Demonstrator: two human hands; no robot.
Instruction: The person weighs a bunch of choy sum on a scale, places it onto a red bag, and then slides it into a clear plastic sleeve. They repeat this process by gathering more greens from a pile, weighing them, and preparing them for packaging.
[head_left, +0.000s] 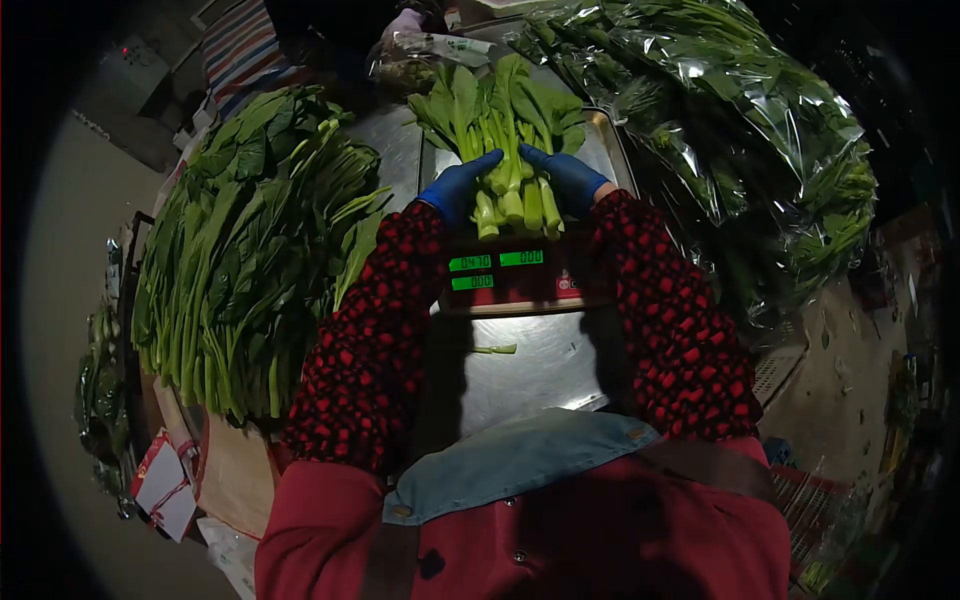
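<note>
Both my hands wear blue gloves and hold one bunch of leafy green stems point(512, 150) from its two sides. My left hand point(461, 186) wraps the left side, and my right hand point(567, 180) the right side, thumbs on top. The thick cut ends point toward me and the leaves point away. Beneath the bunch is the metal tray point(612, 150) of a scale point(525, 290), whose green display is lit and reads about 0.470 at the upper left. My palms and lower fingers are hidden.
A large heap of leafy greens point(250, 260) lies at the left. Greens in clear plastic bags point(730, 130) fill the right. A small stem piece point(495, 349) rests on the metal surface point(530, 375) near me. Striped cloth point(245, 55) is at the back left.
</note>
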